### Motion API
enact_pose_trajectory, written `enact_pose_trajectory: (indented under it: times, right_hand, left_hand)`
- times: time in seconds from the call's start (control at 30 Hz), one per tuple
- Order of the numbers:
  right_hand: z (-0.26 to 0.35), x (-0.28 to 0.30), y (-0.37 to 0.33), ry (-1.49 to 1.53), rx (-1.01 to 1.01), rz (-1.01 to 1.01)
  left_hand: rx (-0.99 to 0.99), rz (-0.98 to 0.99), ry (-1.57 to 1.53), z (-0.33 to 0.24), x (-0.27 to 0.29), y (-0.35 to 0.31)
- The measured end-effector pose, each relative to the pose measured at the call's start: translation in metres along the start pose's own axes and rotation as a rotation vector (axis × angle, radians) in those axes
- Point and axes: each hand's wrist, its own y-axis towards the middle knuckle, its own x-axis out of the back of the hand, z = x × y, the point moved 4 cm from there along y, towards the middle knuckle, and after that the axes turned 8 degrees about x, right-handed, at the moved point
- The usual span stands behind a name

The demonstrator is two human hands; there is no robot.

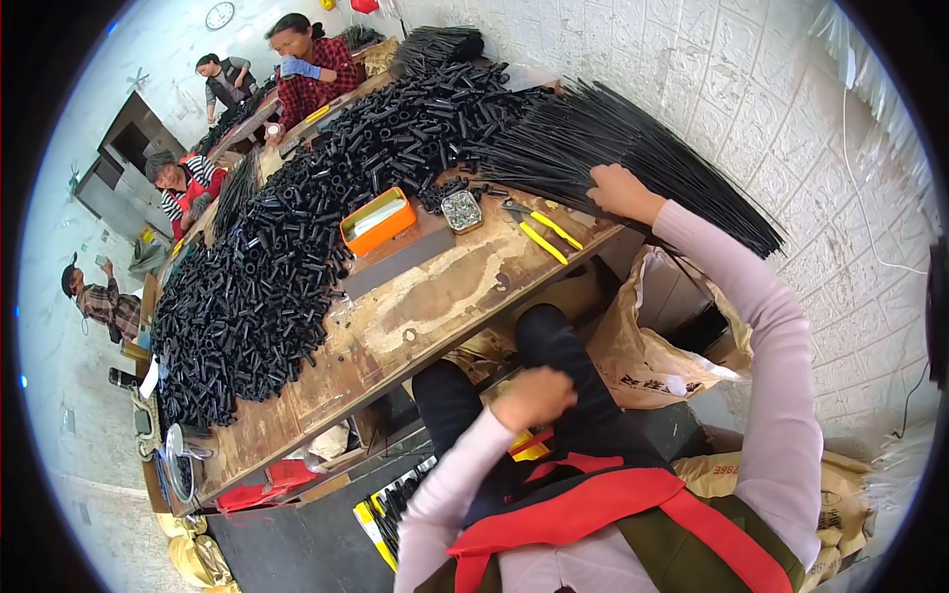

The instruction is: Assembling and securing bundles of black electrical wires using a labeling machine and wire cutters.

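Observation:
My right hand (pixel 618 190) reaches out to a big fan-shaped bundle of thin black rods (pixel 603 138) lying on the right end of the wooden workbench (pixel 415 316) and grips some of them. My left hand (pixel 534 395) is down over my lap, fingers curled closed; whether anything is in it I cannot tell. A huge heap of short black plastic tubes (pixel 297 237) covers the bench's far side. Pliers with yellow handles (pixel 539 232) lie near the bench edge, just left of my right hand.
An orange tray (pixel 378 219) and a small round tin of metal bits (pixel 461 210) sit by the tube heap. A tan sack (pixel 662 346) stands open beside my knees. Several other people (pixel 306 64) work along the far side of the bench.

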Motion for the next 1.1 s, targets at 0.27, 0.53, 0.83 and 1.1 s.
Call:
enact_pose_trajectory:
  times: [0.27, 0.53, 0.83, 1.1]
  right_hand:
    - [0.008, 0.026, 0.039, 0.015, 0.095, -0.085]
    - [0.017, 0.039, 0.037, 0.194, 0.037, 0.358]
    - [0.001, 0.030, 0.048, 0.122, 0.200, 0.223]
    - [0.012, 0.069, 0.070, 0.733, -0.050, 0.477]
  left_hand:
    - [-0.194, -0.832, -0.220, 0.008, 0.149, 0.118]
    - [-0.077, -1.126, 0.024, 0.018, 0.158, 0.171]
    - [0.012, -1.002, -0.058, 0.010, 0.167, 0.152]
    - [-0.073, -0.919, -0.006, 0.028, 0.143, 0.190]
